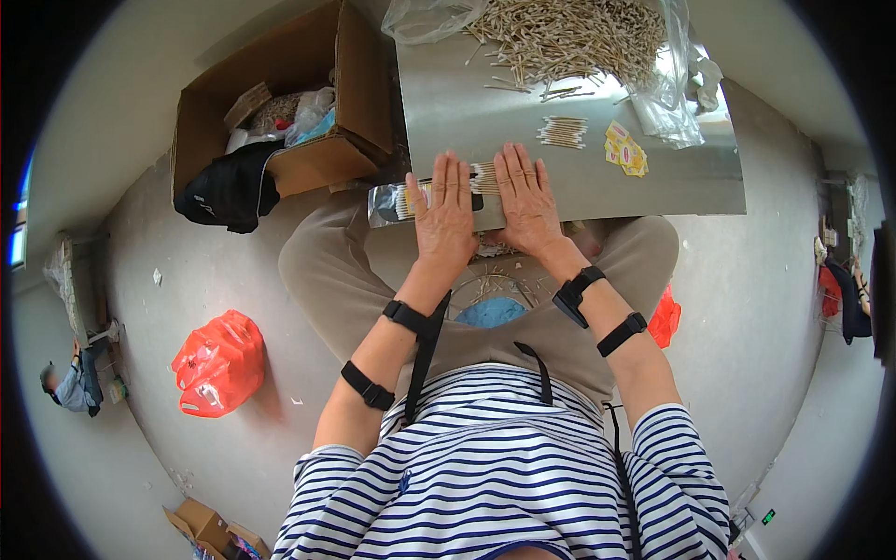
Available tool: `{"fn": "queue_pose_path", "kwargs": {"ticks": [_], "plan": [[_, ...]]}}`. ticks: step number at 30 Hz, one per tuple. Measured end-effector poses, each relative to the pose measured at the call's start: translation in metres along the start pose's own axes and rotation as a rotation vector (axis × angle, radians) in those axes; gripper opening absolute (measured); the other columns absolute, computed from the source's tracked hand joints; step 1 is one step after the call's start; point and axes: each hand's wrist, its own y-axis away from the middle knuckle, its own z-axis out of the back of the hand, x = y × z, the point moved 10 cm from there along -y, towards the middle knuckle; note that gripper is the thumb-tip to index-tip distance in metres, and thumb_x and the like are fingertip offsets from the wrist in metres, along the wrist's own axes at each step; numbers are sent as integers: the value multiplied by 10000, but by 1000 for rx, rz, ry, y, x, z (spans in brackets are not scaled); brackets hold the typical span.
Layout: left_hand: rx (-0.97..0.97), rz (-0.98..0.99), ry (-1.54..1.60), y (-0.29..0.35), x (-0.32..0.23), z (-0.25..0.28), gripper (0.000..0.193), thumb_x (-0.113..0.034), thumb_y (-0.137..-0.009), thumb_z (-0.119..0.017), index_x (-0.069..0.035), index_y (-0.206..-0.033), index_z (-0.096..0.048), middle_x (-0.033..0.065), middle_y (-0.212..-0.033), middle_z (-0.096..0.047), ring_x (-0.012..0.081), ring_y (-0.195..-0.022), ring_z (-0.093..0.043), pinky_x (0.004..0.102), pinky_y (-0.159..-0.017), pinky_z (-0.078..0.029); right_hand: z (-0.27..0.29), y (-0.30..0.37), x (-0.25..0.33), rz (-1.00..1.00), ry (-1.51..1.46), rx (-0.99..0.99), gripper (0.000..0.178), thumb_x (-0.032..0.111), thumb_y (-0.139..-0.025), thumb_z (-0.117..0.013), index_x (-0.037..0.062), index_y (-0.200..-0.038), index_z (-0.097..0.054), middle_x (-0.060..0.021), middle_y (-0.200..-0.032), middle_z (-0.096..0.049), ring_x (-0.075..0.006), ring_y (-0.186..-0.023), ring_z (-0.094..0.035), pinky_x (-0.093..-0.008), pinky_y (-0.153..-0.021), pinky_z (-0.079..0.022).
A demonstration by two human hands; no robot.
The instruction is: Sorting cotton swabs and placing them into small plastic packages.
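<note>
Both of my hands lie flat near the front edge of a shiny metal table (653, 191), fingers stretched forward. Under my left hand (443, 207) is a clear plastic packet (381, 205) with cotton swabs in it, its left end sticking out. My right hand (529, 201) presses beside it, and more cotton swabs (483, 177) show between the two hands. What lies beneath the palms is hidden. Beyond my right fingertips sits a small neat row of swabs (563, 132), with yellow printed cards (625, 151) to its right. A large loose heap of swabs (579, 37) covers the far part.
Crumpled clear plastic (667, 121) lies at the table's right side. Left of the table stands an open cardboard box (313, 168) with a black cloth item (229, 191) over its edge. A red plastic bag (221, 364) rests on the floor. Another person (70, 385) sits far left.
</note>
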Motion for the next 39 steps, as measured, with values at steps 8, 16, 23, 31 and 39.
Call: {"fn": "queue_pose_path", "kwargs": {"ticks": [8,16,23,31,39], "plan": [[-15,31,36,9,-4,-12,1171,-394,-625,-854,7,-1587,-321,149,-1693,-224,294,-1596,-121,680,-1237,-26,1,-1,4,1,-24,1,1269,378,-578,-910,-7,-1588,-245,-208,-1675,-207,-374,-1566,-179,-532,-1265,-197],[-33,16,73,11,-14,-18,1309,-427,-560,-904,38,-1596,-252,165,-1699,-190,292,-1601,-101,651,-1232,-32,-5,-3,12,-2,0,-5,1110,319,-694,-829,-70,-1566,-262,-277,-1661,-192,-421,-1561,-170,-519,-1275,-161],[-57,-2,177,11,-8,-10,1331,-417,-537,-923,46,-1591,-254,178,-1692,-207,298,-1597,-126,667,-1224,-33,-5,-2,16,17,-4,-90,1244,346,-583,-924,-56,-1557,-264,-277,-1644,-221,-440,-1549,-193,-528,-1265,-196],[-17,-17,111,-8,4,-5,1259,-438,-544,-907,2,-1576,-335,160,-1685,-238,298,-1592,-134,702,-1218,-40,-2,-2,17,18,-42,-94,1250,329,-575,-932,-56,-1555,-258,-278,-1640,-226,-441,-1549,-193,-532,-1267,-195],[-145,-8,69,-4,2,-17,1378,-404,-485,-935,10,-1602,-243,161,-1701,-174,291,-1601,-102,684,-1219,-21,-8,-5,25,-14,41,-61,1204,333,-591,-915,-71,-1541,-294,-291,-1628,-242,-466,-1538,-201,-525,-1269,-196]]}}
